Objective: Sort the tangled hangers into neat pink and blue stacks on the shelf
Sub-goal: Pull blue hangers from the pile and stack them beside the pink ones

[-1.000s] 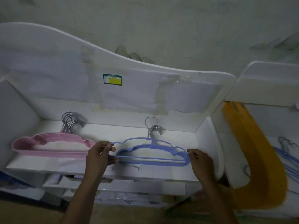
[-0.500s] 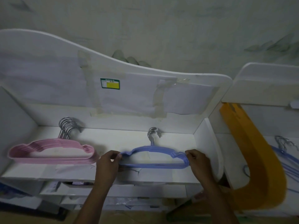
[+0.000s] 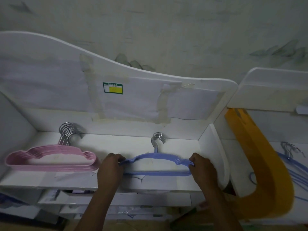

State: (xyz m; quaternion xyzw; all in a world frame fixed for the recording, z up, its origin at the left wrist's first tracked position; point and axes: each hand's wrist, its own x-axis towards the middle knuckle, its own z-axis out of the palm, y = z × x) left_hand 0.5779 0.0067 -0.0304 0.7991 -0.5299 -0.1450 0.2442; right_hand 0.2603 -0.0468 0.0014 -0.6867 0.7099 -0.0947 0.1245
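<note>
Both hands are curled closed around the ends of the blue hanger stack (image 3: 156,164), left hand (image 3: 110,169) on the left tip and right hand (image 3: 202,169) on the right tip, with the stack lying flat on the white shelf (image 3: 130,145), hooks pointing at the back wall. The pink hanger stack (image 3: 51,158) sits just to the left on the same shelf, not touching the blue one. Off to the right, past the yellow curved thing (image 3: 260,165), there's still a loose tangle of blue hangers (image 3: 293,165) on the next surface.

2 bare forearms, hands (image 3: 110,169) without sleeves or jewellery.
</note>
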